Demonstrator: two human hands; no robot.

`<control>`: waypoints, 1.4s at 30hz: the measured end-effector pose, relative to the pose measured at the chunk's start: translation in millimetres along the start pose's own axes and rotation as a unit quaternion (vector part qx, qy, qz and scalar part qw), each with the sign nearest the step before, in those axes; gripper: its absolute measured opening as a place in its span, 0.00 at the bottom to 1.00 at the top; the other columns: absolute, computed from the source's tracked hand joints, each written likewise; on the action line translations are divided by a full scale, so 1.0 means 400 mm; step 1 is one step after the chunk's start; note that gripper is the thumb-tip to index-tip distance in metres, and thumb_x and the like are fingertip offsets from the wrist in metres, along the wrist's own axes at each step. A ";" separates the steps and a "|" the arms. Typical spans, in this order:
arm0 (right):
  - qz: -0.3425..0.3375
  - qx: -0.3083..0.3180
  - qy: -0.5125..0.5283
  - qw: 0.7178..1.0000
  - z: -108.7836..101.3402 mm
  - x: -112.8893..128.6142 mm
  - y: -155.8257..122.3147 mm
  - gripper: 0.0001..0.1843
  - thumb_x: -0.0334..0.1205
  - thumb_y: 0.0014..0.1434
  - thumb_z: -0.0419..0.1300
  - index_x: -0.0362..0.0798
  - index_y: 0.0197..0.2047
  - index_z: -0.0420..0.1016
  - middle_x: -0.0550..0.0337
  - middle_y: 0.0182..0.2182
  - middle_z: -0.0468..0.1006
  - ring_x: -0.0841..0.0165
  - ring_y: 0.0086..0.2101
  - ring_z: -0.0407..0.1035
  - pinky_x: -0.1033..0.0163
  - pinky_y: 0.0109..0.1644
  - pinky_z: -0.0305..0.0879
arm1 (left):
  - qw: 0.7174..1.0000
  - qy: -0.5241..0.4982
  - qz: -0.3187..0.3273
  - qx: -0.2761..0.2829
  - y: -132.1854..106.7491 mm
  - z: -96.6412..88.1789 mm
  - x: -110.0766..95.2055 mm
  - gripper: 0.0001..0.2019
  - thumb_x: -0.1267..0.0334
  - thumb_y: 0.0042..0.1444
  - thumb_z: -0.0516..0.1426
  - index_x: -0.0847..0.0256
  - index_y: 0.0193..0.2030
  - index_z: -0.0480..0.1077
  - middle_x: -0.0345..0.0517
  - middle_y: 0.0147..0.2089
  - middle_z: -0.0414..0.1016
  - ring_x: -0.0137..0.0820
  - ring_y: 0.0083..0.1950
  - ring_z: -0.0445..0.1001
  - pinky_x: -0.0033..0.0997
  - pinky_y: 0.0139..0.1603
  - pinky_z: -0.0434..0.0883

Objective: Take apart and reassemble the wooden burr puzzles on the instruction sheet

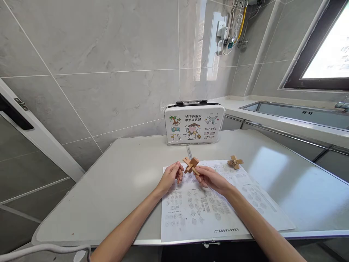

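Observation:
My right hand (209, 178) pinches a small wooden puzzle piece assembly (191, 165) of crossed bars and holds it just above the paper. My left hand (172, 175) hovers beside it on the left, fingers curled inward, and I cannot tell if it touches the wood. A second wooden cross-shaped puzzle (235, 162) lies on the paper to the right, apart from both hands. Under the hands lies a large instruction sheet (207, 211) printed with puzzle diagrams.
A grey folding table (109, 189) carries everything. At its far edge a white tin case (194, 123) with cartoon travel pictures stands against the tiled wall. A counter with a sink (300, 112) runs along the right, under a window.

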State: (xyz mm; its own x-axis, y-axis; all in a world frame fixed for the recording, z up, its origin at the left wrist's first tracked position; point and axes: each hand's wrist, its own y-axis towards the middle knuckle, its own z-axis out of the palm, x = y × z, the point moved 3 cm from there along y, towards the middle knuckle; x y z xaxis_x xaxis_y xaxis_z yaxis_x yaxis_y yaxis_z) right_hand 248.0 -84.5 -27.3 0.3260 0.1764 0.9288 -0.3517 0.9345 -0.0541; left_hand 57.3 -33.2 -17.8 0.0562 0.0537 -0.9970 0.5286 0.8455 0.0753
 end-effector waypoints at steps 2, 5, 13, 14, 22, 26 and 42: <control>-0.029 -0.065 0.047 0.996 -0.025 0.001 0.009 0.21 0.57 0.58 0.71 0.49 0.34 0.72 0.65 0.26 0.69 0.76 0.20 0.55 0.66 0.22 0.54 | 1.000 -0.011 -0.008 -0.013 0.000 -0.002 0.000 0.24 0.39 0.66 0.53 0.60 0.36 0.69 0.36 0.23 0.68 0.25 0.21 0.64 0.27 0.25 0.64; -0.083 -0.154 0.108 0.979 -0.071 -0.005 0.021 0.22 0.57 0.55 0.73 0.51 0.35 0.70 0.63 0.30 0.70 0.76 0.21 0.55 0.66 0.20 0.56 | 1.000 -0.016 -0.014 -0.020 0.000 -0.004 0.000 0.23 0.39 0.66 0.54 0.60 0.36 0.69 0.35 0.24 0.67 0.24 0.21 0.63 0.26 0.25 0.63; -0.153 -0.261 0.276 0.912 -0.176 -0.052 0.039 0.15 0.40 0.57 0.73 0.52 0.38 0.69 0.67 0.30 0.73 0.78 0.19 0.58 0.72 0.19 0.62 | 1.000 0.012 -0.023 -0.016 -0.002 -0.009 -0.001 0.21 0.42 0.67 0.54 0.60 0.38 0.69 0.36 0.26 0.68 0.24 0.23 0.64 0.26 0.28 0.64; -0.152 -0.270 0.302 0.902 -0.183 -0.056 0.040 0.13 0.38 0.59 0.71 0.51 0.37 0.69 0.66 0.29 0.74 0.78 0.19 0.59 0.73 0.19 0.62 | 0.999 0.015 -0.027 -0.017 -0.002 -0.009 0.000 0.21 0.42 0.68 0.54 0.59 0.37 0.68 0.36 0.26 0.68 0.24 0.23 0.64 0.26 0.28 0.64; -0.154 -0.283 0.362 0.875 -0.194 -0.053 0.039 0.09 0.36 0.69 0.62 0.50 0.35 0.69 0.66 0.27 0.73 0.78 0.18 0.60 0.74 0.17 0.62 | 0.999 0.020 -0.043 -0.017 0.005 -0.011 0.015 0.21 0.41 0.67 0.54 0.59 0.37 0.68 0.35 0.25 0.67 0.24 0.23 0.64 0.26 0.26 0.62; -0.139 -0.265 0.365 0.882 -0.174 -0.047 0.041 0.09 0.38 0.68 0.64 0.48 0.36 0.69 0.66 0.26 0.72 0.79 0.18 0.59 0.74 0.16 0.61 | 0.998 0.025 -0.047 -0.020 0.005 -0.012 0.019 0.21 0.41 0.66 0.54 0.59 0.37 0.68 0.35 0.25 0.67 0.24 0.22 0.64 0.26 0.26 0.61; -0.121 -0.266 0.293 0.910 -0.152 -0.036 0.035 0.17 0.37 0.60 0.68 0.51 0.29 0.62 0.73 0.19 0.60 0.78 0.16 0.53 0.72 0.14 0.55 | 0.997 0.041 -0.059 -0.027 0.005 -0.009 0.016 0.19 0.43 0.65 0.56 0.59 0.37 0.68 0.35 0.25 0.66 0.23 0.22 0.63 0.26 0.25 0.60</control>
State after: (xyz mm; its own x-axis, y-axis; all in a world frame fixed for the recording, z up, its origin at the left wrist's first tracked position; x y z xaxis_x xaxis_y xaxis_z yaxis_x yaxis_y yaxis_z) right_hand 291.7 -55.2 -63.6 0.8048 -0.0656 0.5899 0.2168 0.9577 -0.1893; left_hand 55.6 -29.2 -24.2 -0.0751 -0.0062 -0.9972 0.4817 0.8754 -0.0417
